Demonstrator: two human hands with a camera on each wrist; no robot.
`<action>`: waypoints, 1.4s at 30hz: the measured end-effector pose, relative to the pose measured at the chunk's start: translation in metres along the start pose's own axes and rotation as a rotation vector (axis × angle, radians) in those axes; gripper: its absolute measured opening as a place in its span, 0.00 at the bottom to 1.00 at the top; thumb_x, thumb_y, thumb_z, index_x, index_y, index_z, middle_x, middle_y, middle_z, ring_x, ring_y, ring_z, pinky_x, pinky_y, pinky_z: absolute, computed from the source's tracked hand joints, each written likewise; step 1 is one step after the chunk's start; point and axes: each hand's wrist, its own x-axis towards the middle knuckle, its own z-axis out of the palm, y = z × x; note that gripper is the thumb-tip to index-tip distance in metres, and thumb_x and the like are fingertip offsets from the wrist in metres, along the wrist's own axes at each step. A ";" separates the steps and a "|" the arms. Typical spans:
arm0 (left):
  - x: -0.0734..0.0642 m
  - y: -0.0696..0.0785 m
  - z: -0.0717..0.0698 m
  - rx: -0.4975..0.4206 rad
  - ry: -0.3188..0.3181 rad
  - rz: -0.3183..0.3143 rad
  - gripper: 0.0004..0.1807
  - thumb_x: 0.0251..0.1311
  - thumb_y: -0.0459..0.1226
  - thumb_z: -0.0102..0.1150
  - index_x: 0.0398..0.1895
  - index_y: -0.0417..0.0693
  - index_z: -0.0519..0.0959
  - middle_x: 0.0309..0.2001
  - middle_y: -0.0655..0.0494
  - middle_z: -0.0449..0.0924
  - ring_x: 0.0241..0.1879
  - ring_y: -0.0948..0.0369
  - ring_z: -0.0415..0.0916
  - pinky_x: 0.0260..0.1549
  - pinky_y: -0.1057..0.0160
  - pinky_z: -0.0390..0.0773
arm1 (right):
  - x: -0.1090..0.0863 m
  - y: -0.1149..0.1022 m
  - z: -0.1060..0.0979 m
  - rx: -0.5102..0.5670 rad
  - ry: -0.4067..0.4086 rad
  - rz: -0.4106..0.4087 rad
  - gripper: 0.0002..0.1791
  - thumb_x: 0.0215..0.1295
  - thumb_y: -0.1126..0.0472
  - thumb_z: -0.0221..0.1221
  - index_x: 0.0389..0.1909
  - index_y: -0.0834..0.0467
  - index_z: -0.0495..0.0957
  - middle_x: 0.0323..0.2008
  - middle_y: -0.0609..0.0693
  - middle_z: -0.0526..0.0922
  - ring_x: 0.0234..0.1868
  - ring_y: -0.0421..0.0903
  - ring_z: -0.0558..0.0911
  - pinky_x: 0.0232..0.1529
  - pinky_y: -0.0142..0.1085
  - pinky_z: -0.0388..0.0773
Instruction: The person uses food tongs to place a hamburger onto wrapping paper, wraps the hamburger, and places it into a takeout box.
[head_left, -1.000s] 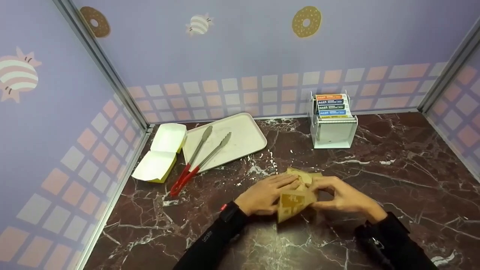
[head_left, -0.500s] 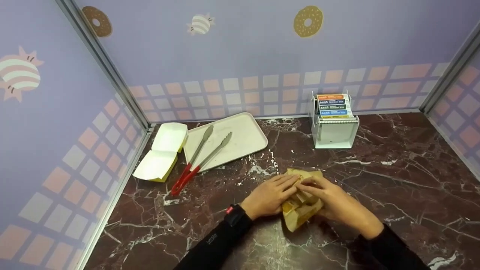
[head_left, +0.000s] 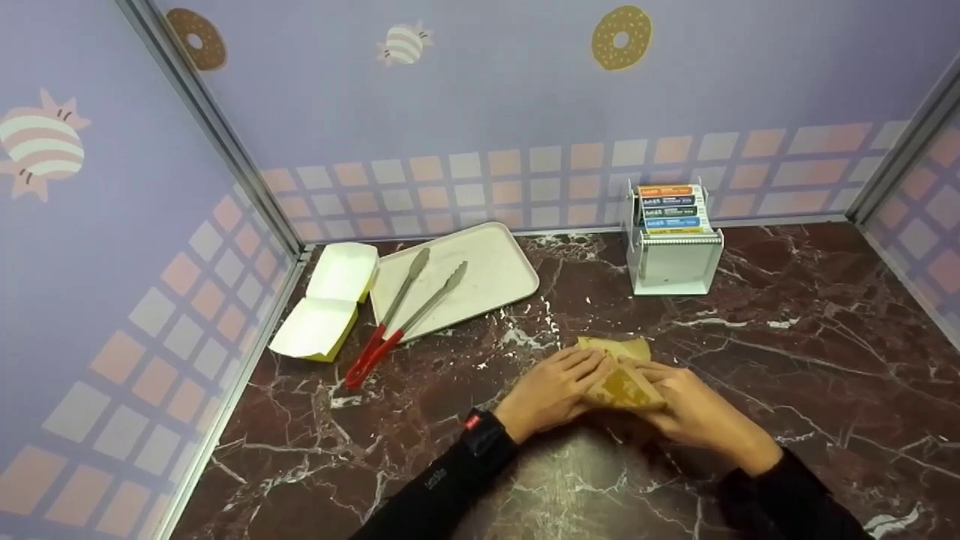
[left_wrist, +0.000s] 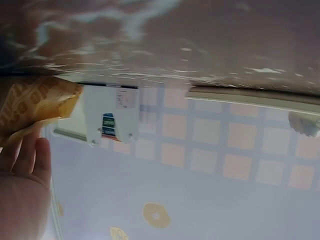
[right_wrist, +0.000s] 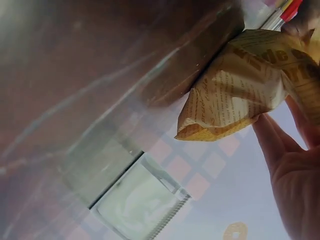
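Note:
A brown, printed food wrapping paper [head_left: 621,388], partly folded up, lies on the marbled counter between both hands; whatever is inside is hidden. From the left, my left hand [head_left: 547,394] holds its side, fingers over the top edge. My right hand [head_left: 697,412] grips the right side, its fingers bent at a fold. A triangular flap stands toward me, while another end of the paper spreads out at the back. In the right wrist view, the fingertips meet the creased paper [right_wrist: 230,95] low down. The left wrist view has the paper [left_wrist: 40,102] just above the fingers.
Red-handled tongs [head_left: 382,345] lie partly on a cream tray [head_left: 495,262] at back left. Left of it sits an unfolded yellow-and-white carton [head_left: 322,322]. A white dispenser with coloured packs [head_left: 675,259] stands at back right. Purple patterned walls [head_left: 510,82] enclose the counter.
The right hand has moved over the paper and back to its right side, folding it. The near flap now stands up as a triangle. The left hand has shifted slightly right.

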 end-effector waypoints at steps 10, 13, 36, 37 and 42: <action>0.002 -0.004 -0.012 -0.549 -0.026 -0.159 0.24 0.74 0.47 0.50 0.68 0.48 0.77 0.71 0.52 0.75 0.71 0.55 0.73 0.74 0.53 0.69 | 0.009 0.006 -0.008 0.150 0.029 0.273 0.10 0.67 0.67 0.65 0.48 0.62 0.86 0.40 0.56 0.91 0.36 0.47 0.89 0.42 0.43 0.89; 0.004 -0.005 -0.015 -0.632 -0.036 -0.198 0.23 0.76 0.48 0.50 0.67 0.50 0.78 0.70 0.52 0.76 0.69 0.55 0.75 0.73 0.53 0.69 | 0.011 0.008 -0.010 0.193 0.031 0.340 0.13 0.67 0.68 0.65 0.52 0.61 0.85 0.46 0.57 0.90 0.40 0.50 0.89 0.46 0.43 0.88; 0.002 0.002 -0.018 -0.518 -0.021 -0.126 0.34 0.58 0.49 0.72 0.69 0.54 0.77 0.70 0.53 0.76 0.68 0.57 0.76 0.72 0.55 0.71 | 0.009 -0.012 -0.018 0.525 0.194 0.147 0.12 0.68 0.77 0.59 0.42 0.61 0.87 0.39 0.55 0.90 0.40 0.39 0.87 0.42 0.28 0.85; 0.002 0.002 -0.018 -0.492 -0.022 -0.114 0.35 0.58 0.51 0.73 0.69 0.55 0.77 0.71 0.53 0.75 0.68 0.56 0.75 0.73 0.54 0.70 | 0.007 -0.012 -0.017 0.546 0.199 0.088 0.14 0.66 0.79 0.58 0.41 0.61 0.87 0.39 0.55 0.90 0.43 0.40 0.87 0.44 0.28 0.85; 0.005 0.009 -0.015 -0.367 0.041 -0.058 0.40 0.57 0.64 0.68 0.68 0.55 0.76 0.71 0.53 0.75 0.70 0.57 0.73 0.73 0.54 0.69 | 0.000 -0.014 -0.009 0.583 0.264 0.065 0.17 0.66 0.84 0.54 0.37 0.60 0.84 0.34 0.51 0.86 0.38 0.38 0.84 0.38 0.25 0.81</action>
